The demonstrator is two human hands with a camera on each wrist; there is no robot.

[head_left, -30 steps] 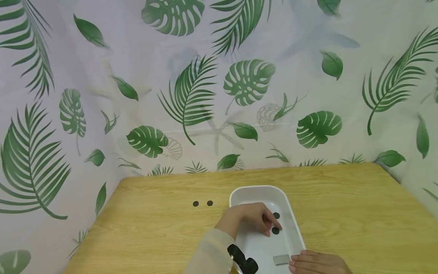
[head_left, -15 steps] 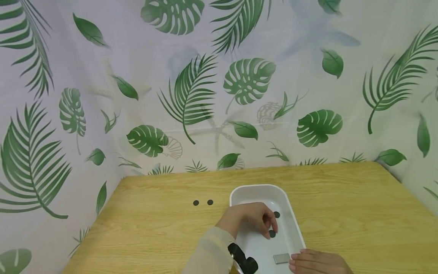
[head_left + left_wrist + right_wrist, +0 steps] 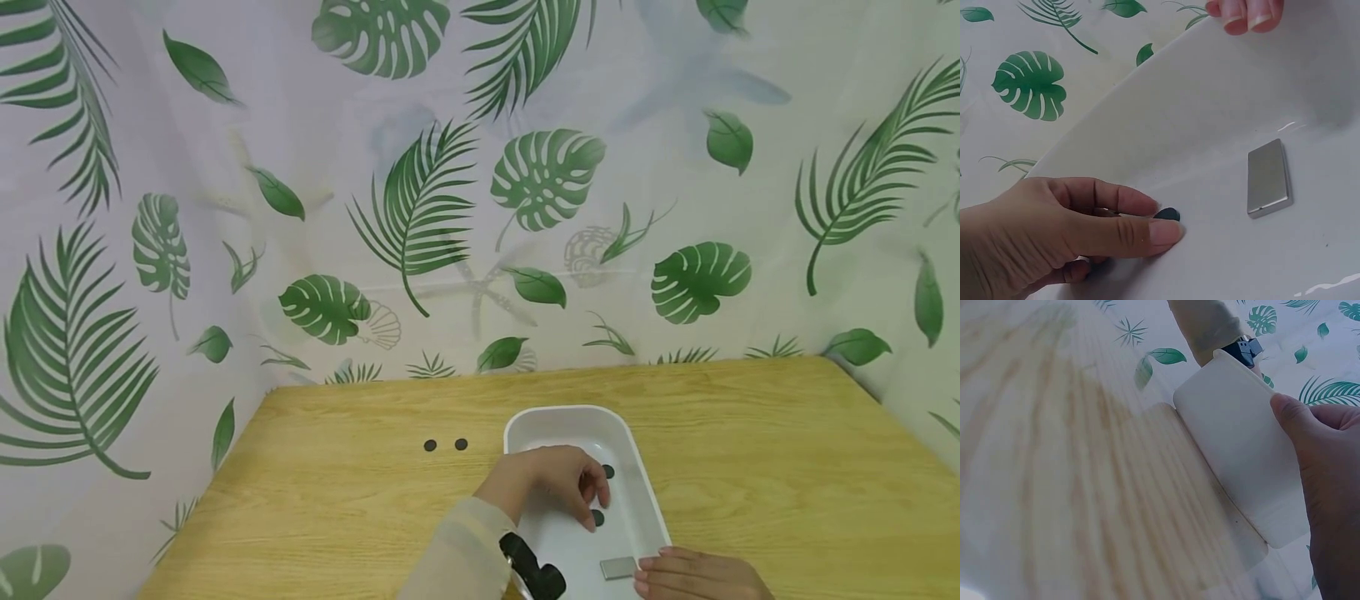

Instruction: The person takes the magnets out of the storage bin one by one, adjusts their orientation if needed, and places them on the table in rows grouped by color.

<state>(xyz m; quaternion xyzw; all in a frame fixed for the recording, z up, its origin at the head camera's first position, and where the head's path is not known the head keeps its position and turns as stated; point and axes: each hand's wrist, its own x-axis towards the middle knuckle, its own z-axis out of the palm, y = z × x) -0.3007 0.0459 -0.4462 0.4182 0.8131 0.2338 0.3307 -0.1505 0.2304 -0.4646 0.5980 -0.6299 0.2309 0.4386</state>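
Observation:
A white tray [image 3: 567, 410] stands on the wooden table. Inside it, my left hand [image 3: 562, 483] pinches a small black disc [image 3: 597, 517] between thumb and fingers, low at the tray floor. In the left wrist view that disc [image 3: 1168, 214] shows only partly past the thumb tip. A second black disc [image 3: 608, 472] lies just beyond the fingers. Nearer to me, a flat silver rectangular block [image 3: 618, 568] rests on the tray floor. My right hand [image 3: 701, 575] grips the tray's right rim, its thumb outside in the right wrist view and its fingertips over the inner side.
Two more black discs, one [image 3: 430, 446] left of the other [image 3: 461, 444], lie on the table [image 3: 337, 492] left of the tray. A leaf-printed cloth [image 3: 450, 208] surrounds the table's back and sides. A black wrist strap [image 3: 530, 567] sits at my left wrist.
My left fingers have drawn the nearer disc slightly toward me and left, away from the farther disc, and now pinch it. The right hand keeps its place on the rim.

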